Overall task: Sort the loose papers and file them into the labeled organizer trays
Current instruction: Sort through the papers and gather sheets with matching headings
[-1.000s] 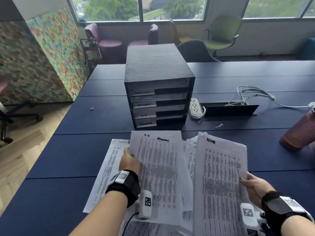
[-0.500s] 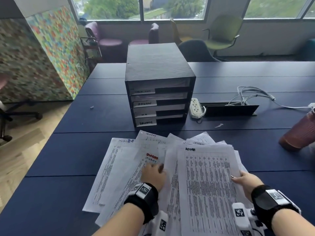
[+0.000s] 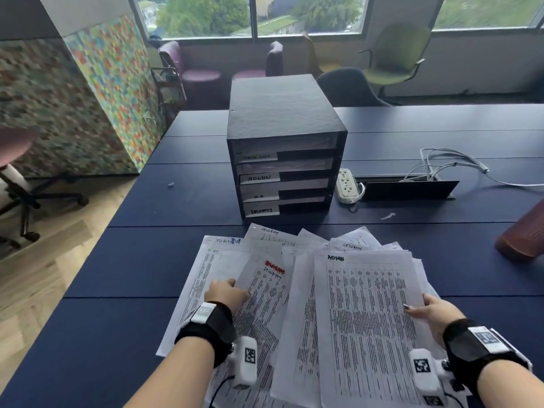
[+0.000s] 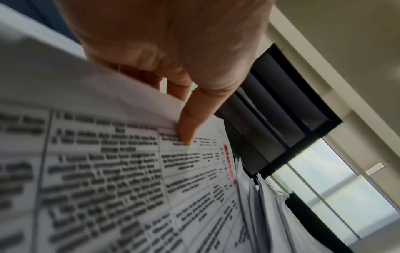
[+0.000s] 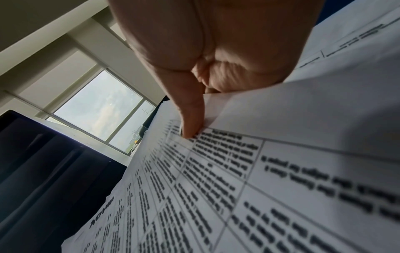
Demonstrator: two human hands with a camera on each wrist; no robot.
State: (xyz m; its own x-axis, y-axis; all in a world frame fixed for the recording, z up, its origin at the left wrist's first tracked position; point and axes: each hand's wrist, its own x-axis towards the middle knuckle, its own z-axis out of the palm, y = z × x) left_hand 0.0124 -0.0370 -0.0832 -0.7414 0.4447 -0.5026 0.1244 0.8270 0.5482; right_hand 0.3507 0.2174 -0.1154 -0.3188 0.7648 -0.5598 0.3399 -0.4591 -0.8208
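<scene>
Papers [image 3: 294, 290] fanned just short of organizer [image 3: 282, 148], long edges toward its slots; ADMIN sheet [image 3: 368, 319] pinched by right hand [image 3: 432, 312], red-marked sheet [image 3: 265, 293] by left hand [image 3: 225, 293].

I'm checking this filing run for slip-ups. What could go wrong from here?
The left hand pinches a sheet with a red mark; its heading carries a red scribble over "Security", so it might be misfiled. The right hand holds the ADMIN sheet by one edge; overlapped papers beneath could drag along.
</scene>
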